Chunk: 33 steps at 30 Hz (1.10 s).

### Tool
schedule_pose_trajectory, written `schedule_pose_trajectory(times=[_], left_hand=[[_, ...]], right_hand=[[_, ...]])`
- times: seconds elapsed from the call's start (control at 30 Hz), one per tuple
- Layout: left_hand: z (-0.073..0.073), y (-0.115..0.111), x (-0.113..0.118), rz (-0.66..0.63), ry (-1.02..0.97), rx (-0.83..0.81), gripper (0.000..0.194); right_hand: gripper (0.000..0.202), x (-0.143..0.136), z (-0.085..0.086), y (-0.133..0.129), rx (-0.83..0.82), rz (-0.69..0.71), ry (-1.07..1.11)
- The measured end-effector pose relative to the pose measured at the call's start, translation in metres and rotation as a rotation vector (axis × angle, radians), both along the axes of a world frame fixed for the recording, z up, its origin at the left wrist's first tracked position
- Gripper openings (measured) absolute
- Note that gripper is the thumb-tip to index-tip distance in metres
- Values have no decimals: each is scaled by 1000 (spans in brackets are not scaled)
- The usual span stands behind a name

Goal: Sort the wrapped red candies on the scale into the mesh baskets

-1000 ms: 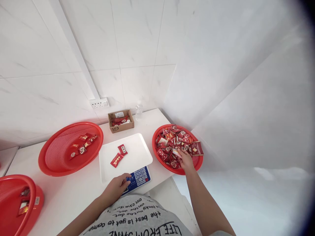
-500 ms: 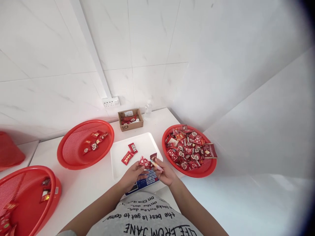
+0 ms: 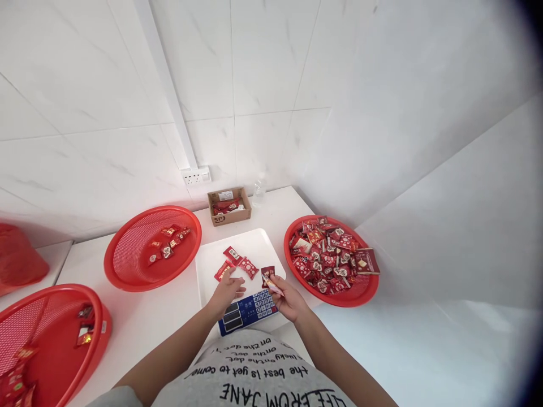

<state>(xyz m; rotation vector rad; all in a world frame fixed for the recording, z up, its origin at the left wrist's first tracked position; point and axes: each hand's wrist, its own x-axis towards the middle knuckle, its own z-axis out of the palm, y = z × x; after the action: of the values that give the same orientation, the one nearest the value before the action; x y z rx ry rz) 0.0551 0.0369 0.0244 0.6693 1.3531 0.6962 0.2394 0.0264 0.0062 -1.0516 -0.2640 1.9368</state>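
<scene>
Over the front of the white weighing scale (image 3: pixel 207 282), my left hand (image 3: pixel 227 294) has its fingers apart, holding nothing. Its fingertips are at the edge of a red wrapped candy (image 3: pixel 222 271); whether they touch I cannot tell. Beside that lie another small red packet (image 3: pixel 231 254) and a red packet with pale spots (image 3: pixel 248 268), all on the scale's pan. My right hand (image 3: pixel 289 297) is closed on small candy packets: a dark red packet (image 3: pixel 267 275) and a slim whitish one (image 3: pixel 272 285). They are held above the scale's blue keypad (image 3: pixel 248 311).
To the right stands a red basket (image 3: pixel 373 288) heaped with red packets. Two red baskets with fewer candies, one further back (image 3: pixel 127 285) and one nearer (image 3: pixel 106 328), stand left. Behind the scale are a cardboard box (image 3: pixel 231 219) and a clear bottle (image 3: pixel 259 191).
My left hand has let go of the spotted red packet, which now lies on the scale, and has moved left with fingers apart. My right hand still holds its packets.
</scene>
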Motion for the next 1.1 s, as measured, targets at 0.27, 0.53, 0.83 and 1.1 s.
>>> schedule_pose_trajectory(times=[0.27, 0.53, 0.83, 1.1], left_hand=[[-3, -17, -7, -192, -125, 77, 39], [-12, 4, -19, -117, 258, 166, 41], [-24, -2, -24, -299, 537, 380, 22], [-30, -13, -35, -302, 494, 382, 23]], right_hand=[[21, -35, -2, -7, -79, 156, -72], [20, -37, 0, -5, -142, 61, -121], [18, -27, 11, 14, -38, -78, -91], [30, -50, 12, 24, 76, 69, -195]])
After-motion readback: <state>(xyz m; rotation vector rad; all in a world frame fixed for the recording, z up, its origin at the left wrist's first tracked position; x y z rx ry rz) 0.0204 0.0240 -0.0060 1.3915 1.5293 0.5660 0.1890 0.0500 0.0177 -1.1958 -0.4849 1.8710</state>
